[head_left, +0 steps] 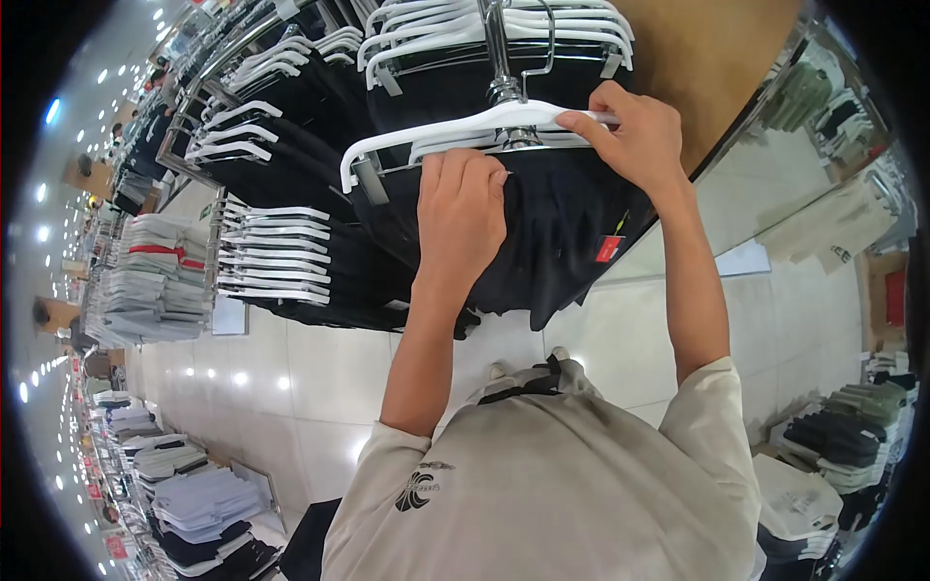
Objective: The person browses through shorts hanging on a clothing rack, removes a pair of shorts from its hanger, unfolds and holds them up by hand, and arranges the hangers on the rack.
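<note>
Nearest to me was the wearer's pale T-shirt (552, 484), with a dark print on the chest. Beyond it I had both bare arms reaching up to a white clip hanger (436, 129) that held a black garment (542, 228) by its top edge. The left hand (460, 208) was curled, its fingers folded over that edge and the thumb drawn in against them, pinching the cloth. The right hand (635, 136) gripped the hanger near its right end, thumb along the top and the other fingers bent behind. A metal clip (369, 181) sat at the hanger's left end, and a red tag (608, 249) hung on the right part of the garment.

Just behind, I saw a chrome post (497, 48) between the hands, with more white hangers (494, 24) and black clothing on them. To the left, a column of white hangers (274, 254) carried dark garments, and a metal rail (179, 136) ran above it. Below lay the glossy tiled floor (320, 373).

Farther off on the left hung light grey garments (155, 281) with a red band across them. Folded clothes (203, 499) lay in stacks at lower left, and more piles (838, 426) at lower right. Small ceiling lights (42, 232) dotted the far left edge.
</note>
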Tool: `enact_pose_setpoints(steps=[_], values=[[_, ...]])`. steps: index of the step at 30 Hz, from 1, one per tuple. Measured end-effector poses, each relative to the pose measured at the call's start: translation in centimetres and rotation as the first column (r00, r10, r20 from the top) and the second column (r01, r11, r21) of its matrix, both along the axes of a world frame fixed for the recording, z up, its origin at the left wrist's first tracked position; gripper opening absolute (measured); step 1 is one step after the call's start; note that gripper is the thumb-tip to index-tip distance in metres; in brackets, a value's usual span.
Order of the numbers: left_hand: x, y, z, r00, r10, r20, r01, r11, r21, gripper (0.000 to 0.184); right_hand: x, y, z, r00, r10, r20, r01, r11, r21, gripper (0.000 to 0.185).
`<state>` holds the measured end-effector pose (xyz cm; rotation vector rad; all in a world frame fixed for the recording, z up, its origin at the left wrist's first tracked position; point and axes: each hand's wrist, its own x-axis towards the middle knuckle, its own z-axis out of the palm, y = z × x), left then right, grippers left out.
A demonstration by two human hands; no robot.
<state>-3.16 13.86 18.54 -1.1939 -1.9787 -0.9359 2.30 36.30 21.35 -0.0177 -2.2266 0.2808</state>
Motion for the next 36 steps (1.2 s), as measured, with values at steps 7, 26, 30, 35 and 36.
enact_pose_setpoints(steps=[7, 26, 30, 35, 36], values=[[0.0, -0.4, 0.0, 0.999, -0.021, 0.034, 0.020, 0.999, 0.029, 0.009, 0.1, 0.0, -0.1, 0.999, 0.019, -0.030, -0.018, 1.000, 0.020, 0.042], [0.6, 0.3, -0.2, 0.992, 0.075, -0.103, -0.086, 0.991, -0.103, 0.018, 0.8, -0.3, -0.2, 1.000, -0.003, -0.022, 0.004, 0.998, 0.058, 0.044], [0.6, 0.2, -0.7, 0.993, 0.074, -0.088, -0.081, 0.994, -0.077, 0.015, 1.2, -0.5, -0.2, 1.000, -0.012, -0.013, 0.013, 0.999, 0.038, 0.043], [0.4, -0.2, -0.6, 0.999, -0.014, -0.045, 0.014, 1.000, 0.002, 0.009, 1.7, -0.6, -0.3, 1.000, -0.008, -0.003, 0.008, 1.000, 0.017, 0.041], [0.6, -0.3, -0.4, 0.999, -0.034, -0.030, 0.035, 0.999, 0.024, 0.008, 1.7, -0.7, -0.3, 1.000, -0.005, -0.008, 0.005, 1.000, 0.011, 0.041]])
